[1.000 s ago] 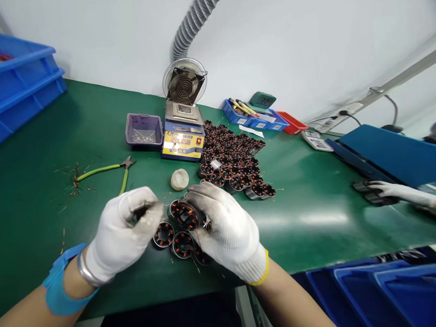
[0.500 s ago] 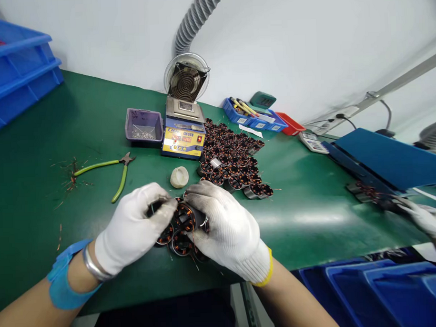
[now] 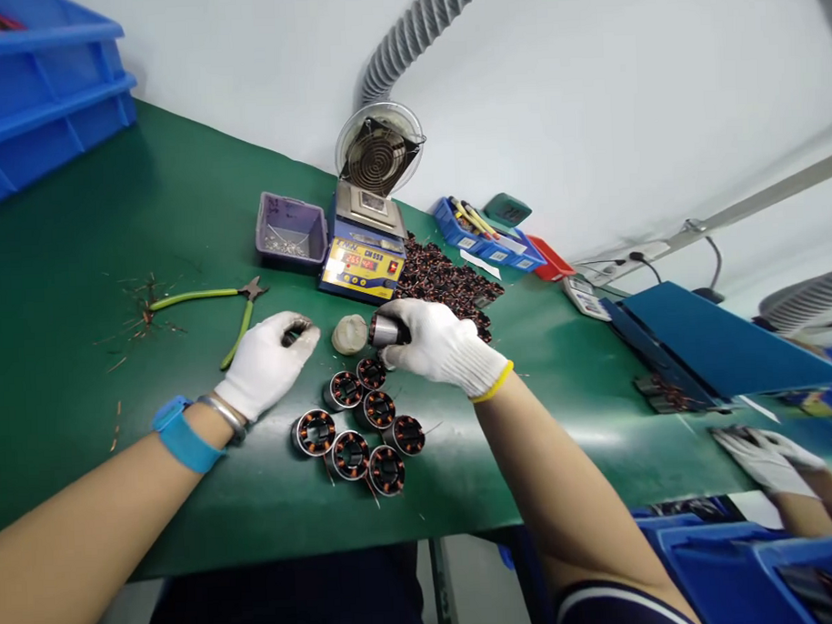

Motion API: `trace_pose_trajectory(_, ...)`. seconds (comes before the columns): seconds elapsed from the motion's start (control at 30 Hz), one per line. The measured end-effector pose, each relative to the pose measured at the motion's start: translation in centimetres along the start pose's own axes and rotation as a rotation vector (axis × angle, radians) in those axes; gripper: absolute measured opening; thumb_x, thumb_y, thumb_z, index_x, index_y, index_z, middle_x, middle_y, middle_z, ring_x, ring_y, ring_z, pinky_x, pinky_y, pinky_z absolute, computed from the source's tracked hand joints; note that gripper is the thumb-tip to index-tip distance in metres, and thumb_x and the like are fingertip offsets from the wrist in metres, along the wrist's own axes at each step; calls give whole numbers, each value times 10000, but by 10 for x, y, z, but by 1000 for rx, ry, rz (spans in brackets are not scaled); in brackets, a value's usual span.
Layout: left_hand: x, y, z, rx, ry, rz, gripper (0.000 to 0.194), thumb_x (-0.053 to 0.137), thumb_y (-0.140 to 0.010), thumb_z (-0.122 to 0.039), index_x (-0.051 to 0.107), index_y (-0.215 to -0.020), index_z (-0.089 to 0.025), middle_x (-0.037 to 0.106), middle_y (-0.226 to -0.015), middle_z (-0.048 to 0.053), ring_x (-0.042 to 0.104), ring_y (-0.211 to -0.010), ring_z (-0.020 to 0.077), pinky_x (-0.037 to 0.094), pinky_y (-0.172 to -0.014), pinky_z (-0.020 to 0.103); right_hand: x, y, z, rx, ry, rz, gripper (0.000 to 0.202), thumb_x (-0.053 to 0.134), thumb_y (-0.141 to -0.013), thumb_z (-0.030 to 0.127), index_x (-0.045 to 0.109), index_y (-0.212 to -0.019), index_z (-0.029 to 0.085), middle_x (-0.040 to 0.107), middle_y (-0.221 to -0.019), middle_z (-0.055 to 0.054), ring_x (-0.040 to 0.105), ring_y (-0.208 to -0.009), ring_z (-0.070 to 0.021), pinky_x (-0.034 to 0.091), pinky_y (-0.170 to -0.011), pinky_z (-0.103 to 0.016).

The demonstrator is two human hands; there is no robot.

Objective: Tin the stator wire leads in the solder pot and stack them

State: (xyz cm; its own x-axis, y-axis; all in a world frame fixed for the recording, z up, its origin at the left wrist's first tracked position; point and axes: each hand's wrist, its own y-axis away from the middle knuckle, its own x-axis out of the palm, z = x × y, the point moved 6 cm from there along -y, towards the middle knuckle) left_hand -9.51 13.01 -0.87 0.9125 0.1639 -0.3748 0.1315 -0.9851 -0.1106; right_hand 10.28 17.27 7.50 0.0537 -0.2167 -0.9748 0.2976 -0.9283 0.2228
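My right hand (image 3: 434, 343), in a white knit glove with a yellow cuff, grips a motor stator (image 3: 386, 330) tipped on its side, its silver shell facing left. My left hand (image 3: 271, 361), also gloved, is left of a small whitish cup (image 3: 349, 334); its thumb and fingers curl together, and whatever they may hold is hidden. Below the hands, several stators (image 3: 351, 454) with copper windings stand upright on the green bench (image 3: 259, 518). Loose wire ends stick out from some of them. A larger group of stators (image 3: 442, 279) lies behind my right hand.
Green-handled cutters (image 3: 201, 297) lie left, beside wire scraps (image 3: 149, 312). A solder pot (image 3: 361, 264) stands behind the cup, next to a purple bin (image 3: 290, 230). Blue trays (image 3: 485, 237) are at the back. A co-worker's gloved hands (image 3: 769, 454) are at right.
My right hand has moved up and away from the near stators with one stator in it, to the right of the cup. My left hand has drawn back from the stators. The view has shifted.
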Motion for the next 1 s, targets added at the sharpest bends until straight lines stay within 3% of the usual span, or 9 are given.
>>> trace_pose_trajectory(0.23,4,-6,9,-24,36,29,312,577,-854,-465,701,-918,-187,775,-1003,104,688,-936,257,520,-884,353,0,-17,-2,-77,61,170,493,690,-698,346,699,-1183,255,737,-1039,-41,688,-901,-224,456,-631,-249)
trace_pose_trajectory(0.4,8,-6,9,-8,31,80,317,579,-858,-476,704,-902,-188,777,-989,98,691,-922,257,524,-869,352,7,-27,3,-137,63,232,517,700,-690,350,698,-1196,244,742,-994,-37,683,-808,-198,440,-584,-232)
trace_pose_trajectory(0.53,8,-6,10,-13,38,76,319,585,-858,-476,704,-905,-183,776,-980,98,690,-907,251,521,-859,345,1,-25,-2,-110,64,196,519,701,-700,360,690,-1210,268,735,-1020,-25,686,-877,-219,455,-619,-247)
trace_pose_trajectory(0.67,10,-6,11,-15,30,95,311,584,-865,-468,703,-907,-185,775,-989,102,692,-920,256,519,-862,350,-13,-12,-9,-83,116,35,549,675,-756,386,642,-1296,290,688,-1167,-61,671,-1006,-288,475,-641,-291)
trace_pose_trajectory(0.8,10,-7,11,-8,6,99,296,582,-870,-460,704,-919,-194,777,-1003,102,696,-940,261,516,-878,352,-15,0,0,-140,343,-108,465,655,-812,353,651,-1269,268,617,-1160,-144,667,-907,-313,484,-603,-333)
trace_pose_trajectory(1.0,11,-9,13,-43,4,113,356,583,-853,-498,701,-956,-179,770,-1056,118,694,-975,277,521,-911,382,5,-5,17,-147,502,-56,390,678,-811,247,654,-1198,203,566,-1116,-172,625,-917,-299,525,-673,-370)
